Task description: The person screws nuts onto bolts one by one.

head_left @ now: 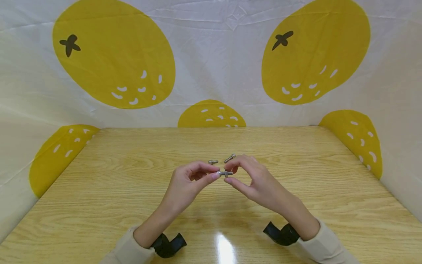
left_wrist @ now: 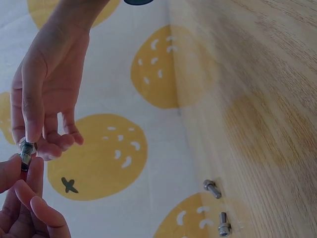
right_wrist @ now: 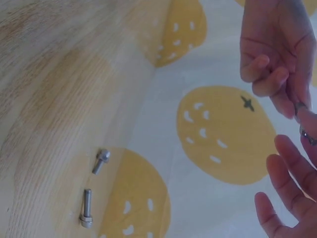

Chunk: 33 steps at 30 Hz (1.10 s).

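Observation:
Both hands meet over the wooden table around one small silver bolt (head_left: 222, 173). My left hand (head_left: 184, 185) pinches the bolt's head end between thumb and index finger, and the shank points right. A nut (head_left: 226, 173) sits partway along the shank, with the threaded end showing past it. The thumb and index finger of my right hand (head_left: 263, 185) pinch this nut from either side. In the left wrist view the threads (left_wrist: 26, 148) show between the two hands. The right wrist view shows the nut (right_wrist: 307, 136) partly hidden by fingers.
Two more silver bolts lie on the table just beyond the hands, a left one (head_left: 213, 161) and a right one (head_left: 229, 158). A white cloth with yellow fruit prints (head_left: 217, 73) walls the table's back and sides. Black bands (head_left: 169, 246) circle both wrists.

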Each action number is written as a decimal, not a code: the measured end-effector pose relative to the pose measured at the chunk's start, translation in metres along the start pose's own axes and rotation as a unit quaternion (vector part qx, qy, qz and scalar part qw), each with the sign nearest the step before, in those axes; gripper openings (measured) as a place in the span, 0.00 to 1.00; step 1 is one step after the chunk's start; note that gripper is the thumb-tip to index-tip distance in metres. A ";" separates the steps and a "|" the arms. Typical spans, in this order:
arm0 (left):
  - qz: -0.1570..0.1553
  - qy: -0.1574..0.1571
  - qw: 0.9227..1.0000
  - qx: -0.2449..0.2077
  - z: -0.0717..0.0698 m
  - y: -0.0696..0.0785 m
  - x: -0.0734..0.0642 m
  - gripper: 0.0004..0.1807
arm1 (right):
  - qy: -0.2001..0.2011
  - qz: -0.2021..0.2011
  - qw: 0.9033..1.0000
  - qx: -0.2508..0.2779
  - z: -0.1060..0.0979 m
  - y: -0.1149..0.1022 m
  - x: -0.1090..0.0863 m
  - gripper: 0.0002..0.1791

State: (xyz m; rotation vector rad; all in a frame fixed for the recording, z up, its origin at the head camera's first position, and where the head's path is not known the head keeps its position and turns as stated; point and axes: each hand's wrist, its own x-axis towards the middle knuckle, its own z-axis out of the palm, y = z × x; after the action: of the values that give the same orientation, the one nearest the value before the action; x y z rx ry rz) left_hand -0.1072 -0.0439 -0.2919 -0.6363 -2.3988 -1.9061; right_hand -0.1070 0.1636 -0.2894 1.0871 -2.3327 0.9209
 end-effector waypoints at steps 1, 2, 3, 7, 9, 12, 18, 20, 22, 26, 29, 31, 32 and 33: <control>0.000 0.000 1.000 0.000 0.000 0.000 0.000 0.08 | 0.004 -0.009 1.000 0.000 0.000 0.001 0.000 0.15; 0.000 0.000 1.000 0.000 0.000 0.000 0.000 0.09 | 0.007 -0.016 1.000 0.001 0.000 0.001 0.001 0.14; 0.000 0.000 1.000 0.001 0.000 0.000 0.000 0.09 | 0.009 -0.021 1.000 0.000 0.000 0.001 0.001 0.14; 0.003 0.000 1.000 0.000 0.000 0.000 0.000 0.09 | 0.016 -0.028 0.999 0.001 0.001 0.002 0.001 0.10; 0.008 -0.001 1.000 -0.001 0.000 0.000 0.000 0.08 | 0.017 -0.029 0.999 0.002 0.002 0.003 0.002 0.07; 0.015 -0.004 1.000 -0.002 0.000 0.000 0.000 0.08 | 0.014 -0.021 1.000 0.003 0.003 0.003 0.002 0.01; 0.012 -0.009 1.000 -0.003 0.002 0.001 -0.001 0.08 | -0.012 0.025 1.000 -0.003 0.002 0.002 0.001 0.07; 0.010 -0.007 1.000 -0.004 0.002 0.001 -0.001 0.08 | -0.022 0.046 0.999 -0.002 0.001 0.000 0.000 0.05; 0.008 -0.005 1.000 -0.004 0.002 0.001 -0.001 0.07 | -0.028 0.060 0.998 0.004 -0.001 -0.002 0.000 0.07; 0.004 -0.002 1.000 -0.003 0.001 0.001 -0.001 0.07 | -0.019 0.043 0.999 0.013 -0.001 -0.003 0.000 0.15; 0.003 -0.003 1.000 -0.003 0.001 0.001 -0.001 0.07 | -0.005 0.008 1.000 0.008 0.000 -0.001 0.000 0.15; 0.002 -0.003 1.000 -0.003 0.001 0.001 -0.001 0.07 | 0.002 -0.009 1.000 0.004 0.000 0.001 0.000 0.15; 0.002 -0.003 1.000 -0.004 0.001 0.001 -0.001 0.07 | 0.003 -0.012 1.000 0.004 0.000 0.001 0.000 0.15; 0.003 -0.003 1.000 -0.004 0.001 0.001 -0.001 0.08 | 0.005 -0.017 1.000 0.003 0.000 0.001 0.000 0.15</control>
State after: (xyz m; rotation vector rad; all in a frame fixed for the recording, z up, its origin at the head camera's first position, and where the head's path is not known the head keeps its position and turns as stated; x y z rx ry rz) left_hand -0.1062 -0.0434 -0.2916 -0.6491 -2.3906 -1.9166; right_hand -0.1078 0.1639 -0.2900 1.1201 -2.2976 0.9201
